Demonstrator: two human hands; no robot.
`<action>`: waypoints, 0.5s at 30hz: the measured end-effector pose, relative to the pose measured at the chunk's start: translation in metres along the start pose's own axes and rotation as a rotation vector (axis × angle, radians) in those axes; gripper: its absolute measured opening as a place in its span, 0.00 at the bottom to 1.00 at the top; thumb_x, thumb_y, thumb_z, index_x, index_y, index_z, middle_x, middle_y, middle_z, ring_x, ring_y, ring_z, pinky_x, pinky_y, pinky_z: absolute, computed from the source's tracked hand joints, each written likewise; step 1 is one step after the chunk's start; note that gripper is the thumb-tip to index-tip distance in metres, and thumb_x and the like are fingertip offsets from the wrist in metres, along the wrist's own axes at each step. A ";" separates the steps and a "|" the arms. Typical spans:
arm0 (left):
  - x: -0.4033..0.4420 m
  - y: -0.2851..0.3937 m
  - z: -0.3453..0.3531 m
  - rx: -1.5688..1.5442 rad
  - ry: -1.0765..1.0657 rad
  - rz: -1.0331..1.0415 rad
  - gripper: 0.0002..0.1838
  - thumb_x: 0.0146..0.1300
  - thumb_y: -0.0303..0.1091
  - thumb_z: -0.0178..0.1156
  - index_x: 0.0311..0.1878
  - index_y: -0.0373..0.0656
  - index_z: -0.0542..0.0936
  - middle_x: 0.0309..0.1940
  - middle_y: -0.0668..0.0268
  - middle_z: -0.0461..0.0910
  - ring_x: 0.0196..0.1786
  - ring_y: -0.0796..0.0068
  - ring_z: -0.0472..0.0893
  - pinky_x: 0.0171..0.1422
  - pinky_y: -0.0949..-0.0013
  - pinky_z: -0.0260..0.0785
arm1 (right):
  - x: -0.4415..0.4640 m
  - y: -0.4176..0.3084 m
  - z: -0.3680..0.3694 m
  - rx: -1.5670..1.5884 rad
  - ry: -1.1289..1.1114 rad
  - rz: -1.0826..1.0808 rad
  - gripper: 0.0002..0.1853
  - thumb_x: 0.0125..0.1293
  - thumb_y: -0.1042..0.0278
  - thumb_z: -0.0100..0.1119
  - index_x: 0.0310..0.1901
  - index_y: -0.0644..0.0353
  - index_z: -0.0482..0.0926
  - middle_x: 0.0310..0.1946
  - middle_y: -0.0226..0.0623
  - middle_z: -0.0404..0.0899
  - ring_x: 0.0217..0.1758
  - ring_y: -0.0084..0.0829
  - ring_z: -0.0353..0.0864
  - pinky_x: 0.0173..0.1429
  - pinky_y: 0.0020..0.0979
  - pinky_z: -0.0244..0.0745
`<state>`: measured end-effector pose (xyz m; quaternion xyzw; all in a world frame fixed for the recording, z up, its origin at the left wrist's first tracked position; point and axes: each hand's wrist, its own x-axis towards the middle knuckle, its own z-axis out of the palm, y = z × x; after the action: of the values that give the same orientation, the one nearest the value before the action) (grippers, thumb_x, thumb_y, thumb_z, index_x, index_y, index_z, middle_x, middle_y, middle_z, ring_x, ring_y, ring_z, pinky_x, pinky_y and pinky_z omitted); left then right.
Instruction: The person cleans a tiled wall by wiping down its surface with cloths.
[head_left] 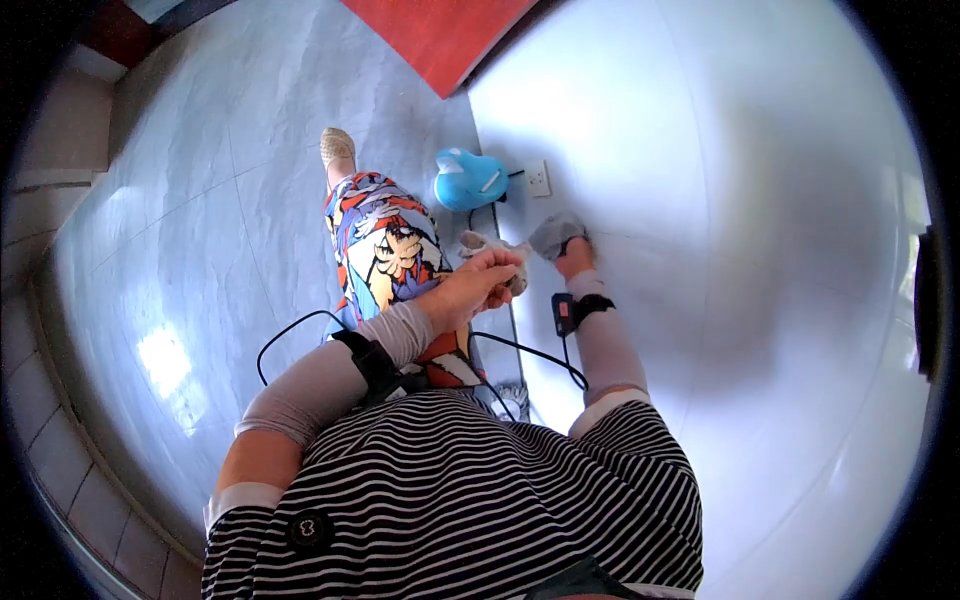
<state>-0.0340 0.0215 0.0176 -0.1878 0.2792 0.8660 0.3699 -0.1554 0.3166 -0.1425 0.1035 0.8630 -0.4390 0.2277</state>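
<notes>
My left hand (478, 287) is in front of my lap with its fingers curled closed. A pale crumpled cloth-like thing (480, 242) shows just beyond its fingers; whether they grip it I cannot tell. My right hand (574, 257) reaches forward to the white wall. It holds a grey cloth (556, 234) against the wall's lower part, and the cloth covers most of its fingers. Close to that cloth are a wall socket (538, 178) and a light-blue rounded appliance (468, 180), whose dark cord runs to the socket.
My patterned trouser leg (388, 240) stretches forward, ending in a woven beige shoe (338, 146). Grey tiled floor (200, 220) meets the white wall (680, 150) on the right. A red panel (450, 35) stands ahead. Black cables (530, 347) hang between my forearms.
</notes>
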 end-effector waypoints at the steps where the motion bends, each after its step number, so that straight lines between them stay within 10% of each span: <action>1: 0.000 0.000 0.000 0.011 0.024 -0.010 0.10 0.71 0.34 0.49 0.53 0.49 0.70 0.37 0.73 0.70 0.33 0.82 0.72 0.40 0.78 0.68 | -0.007 -0.021 -0.006 -0.757 -0.076 -0.137 0.25 0.54 0.71 0.62 0.55 0.61 0.72 0.53 0.46 0.76 0.55 0.39 0.75 0.61 0.32 0.68; 5: -0.001 0.001 -0.001 0.005 0.039 -0.020 0.10 0.71 0.33 0.49 0.53 0.49 0.70 0.38 0.72 0.70 0.33 0.82 0.72 0.40 0.77 0.68 | 0.086 -0.079 -0.012 -0.578 0.043 -0.341 0.21 0.57 0.70 0.57 0.54 0.60 0.73 0.52 0.44 0.76 0.55 0.38 0.75 0.58 0.33 0.71; 10: -0.001 0.001 -0.002 -0.021 0.018 0.017 0.10 0.71 0.34 0.48 0.54 0.49 0.70 0.38 0.72 0.70 0.33 0.82 0.72 0.40 0.77 0.68 | 0.164 -0.269 -0.037 0.671 0.252 -0.151 0.13 0.70 0.63 0.46 0.51 0.56 0.75 0.51 0.37 0.76 0.52 0.32 0.76 0.52 0.34 0.75; 15: 0.003 -0.005 -0.007 -0.034 -0.030 0.027 0.11 0.71 0.34 0.48 0.55 0.48 0.69 0.38 0.71 0.70 0.33 0.81 0.71 0.40 0.76 0.67 | 0.137 -0.325 -0.055 1.043 0.046 -0.355 0.15 0.70 0.62 0.48 0.55 0.57 0.73 0.54 0.34 0.75 0.56 0.32 0.75 0.57 0.33 0.73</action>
<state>-0.0317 0.0215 0.0088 -0.1773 0.2616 0.8782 0.3591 -0.4146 0.1651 0.0506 0.0648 0.5397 -0.8379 0.0498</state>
